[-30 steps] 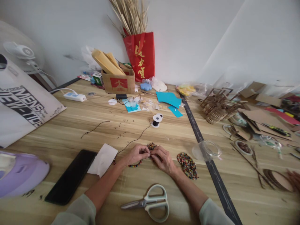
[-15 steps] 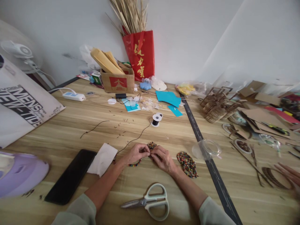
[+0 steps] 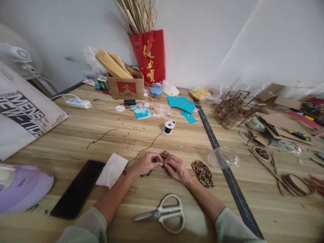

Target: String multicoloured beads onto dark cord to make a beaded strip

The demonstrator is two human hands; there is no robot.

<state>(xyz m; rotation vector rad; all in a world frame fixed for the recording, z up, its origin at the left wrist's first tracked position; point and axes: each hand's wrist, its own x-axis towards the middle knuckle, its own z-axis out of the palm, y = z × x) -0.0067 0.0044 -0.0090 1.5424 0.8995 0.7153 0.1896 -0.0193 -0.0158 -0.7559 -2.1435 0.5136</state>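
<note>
The scissors [image 3: 163, 213] lie on the table [image 3: 76, 135] before both hands; phone [image 3: 77, 189] and tissue [image 3: 112, 170] left; bead mat [image 3: 203, 173] right; thread spool [image 3: 168, 127] behind.

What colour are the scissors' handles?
The scissors have pale mint-green handles with white trim, shown in the head view.

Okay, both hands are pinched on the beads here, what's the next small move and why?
Probably draw the black thread snug. The left hand and right hand meet at the beaded piece, a short bead strand hangs below the left hand, and the thread runs slack across the table to the spool.
</note>
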